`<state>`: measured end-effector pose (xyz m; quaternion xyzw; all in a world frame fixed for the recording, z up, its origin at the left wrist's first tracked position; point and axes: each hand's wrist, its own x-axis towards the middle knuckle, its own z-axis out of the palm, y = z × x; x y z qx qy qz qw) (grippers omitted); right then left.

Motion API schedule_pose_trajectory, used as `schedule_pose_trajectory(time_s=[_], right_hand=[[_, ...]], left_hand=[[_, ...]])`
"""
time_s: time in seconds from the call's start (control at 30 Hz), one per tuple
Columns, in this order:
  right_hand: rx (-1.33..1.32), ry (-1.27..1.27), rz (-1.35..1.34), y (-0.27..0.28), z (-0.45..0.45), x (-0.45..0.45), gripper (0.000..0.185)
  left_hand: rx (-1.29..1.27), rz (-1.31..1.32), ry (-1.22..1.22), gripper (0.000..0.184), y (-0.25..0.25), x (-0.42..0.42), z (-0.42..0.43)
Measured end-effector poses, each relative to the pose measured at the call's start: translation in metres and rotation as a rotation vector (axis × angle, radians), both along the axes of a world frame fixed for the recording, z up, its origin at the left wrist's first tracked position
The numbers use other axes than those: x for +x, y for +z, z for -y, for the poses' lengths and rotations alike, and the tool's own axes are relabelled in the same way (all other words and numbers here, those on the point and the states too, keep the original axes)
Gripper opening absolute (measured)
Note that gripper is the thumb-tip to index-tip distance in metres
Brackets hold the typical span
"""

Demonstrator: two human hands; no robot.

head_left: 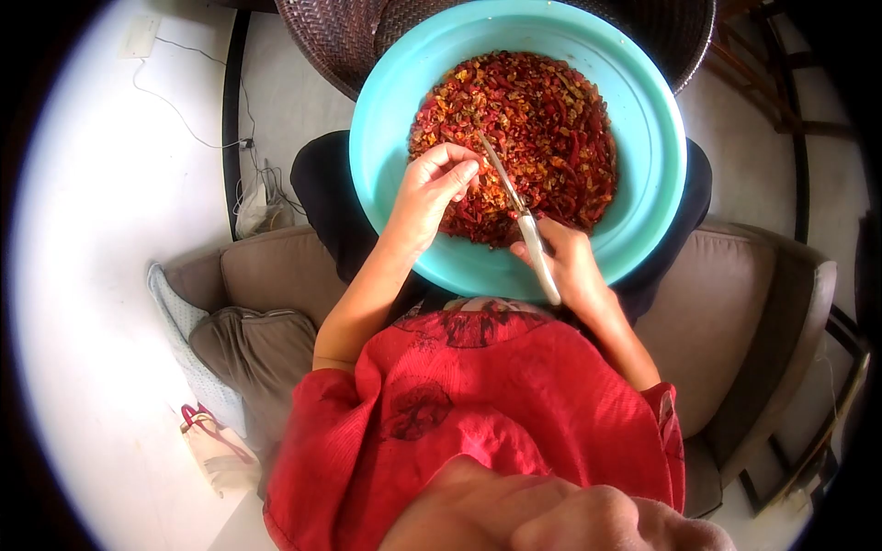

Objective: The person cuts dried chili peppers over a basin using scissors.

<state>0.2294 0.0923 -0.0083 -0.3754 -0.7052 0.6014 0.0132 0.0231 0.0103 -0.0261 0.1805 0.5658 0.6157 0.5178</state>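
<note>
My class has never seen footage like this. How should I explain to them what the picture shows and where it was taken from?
There is no machine here: one camera, worn on a person's head, looks down at their own bare hands. The person's red top fills the lower part. A turquoise basin sits over their legs, full of small red and orange pieces that look like chopped chillies. The right hand holds scissors; the left hand pinches its fingertips beside the blades, but whatever it holds is too small to tell.
</note>
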Motion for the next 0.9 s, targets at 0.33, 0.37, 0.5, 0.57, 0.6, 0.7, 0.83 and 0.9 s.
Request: schedule_pose_trajectory(time_s=[0.33, 0.37, 0.5, 0.57, 0.6, 0.7, 0.83, 0.9], right_hand=[[0.477, 0.088, 0.074, 0.002, -0.002, 0.001, 0.045], [0.532, 0.088, 0.089, 0.001, -0.003, 0.001, 0.043], [0.620, 0.033, 0.016, -0.011, 0.000, 0.004, 0.039], [0.533, 0.089, 0.086, -0.013, -0.002, 0.007, 0.034], [0.533, 0.090, 0.085, -0.013, -0.001, 0.006, 0.034], [0.393, 0.058, 0.050, -0.011, 0.002, 0.007, 0.035], [-0.004, -0.002, 0.040, -0.002, -0.001, 0.004, 0.042], [-0.044, -0.009, 0.046, 0.001, -0.002, 0.003, 0.045]], left_hand=[[0.063, -0.085, -0.041, 0.012, -0.009, -0.005, 0.006], [0.073, -0.173, -0.054, 0.012, -0.009, -0.004, 0.005], [0.059, -0.372, -0.094, 0.014, -0.003, -0.003, 0.006], [0.032, -0.380, -0.082, 0.014, -0.006, -0.003, 0.008], [0.006, -0.389, -0.070, 0.014, -0.007, -0.003, 0.008], [-0.007, -0.095, -0.021, 0.014, -0.002, -0.004, 0.007], [0.007, 0.188, 0.015, 0.015, -0.004, -0.004, 0.009], [0.033, 0.244, 0.031, 0.015, -0.004, -0.003, 0.009]])
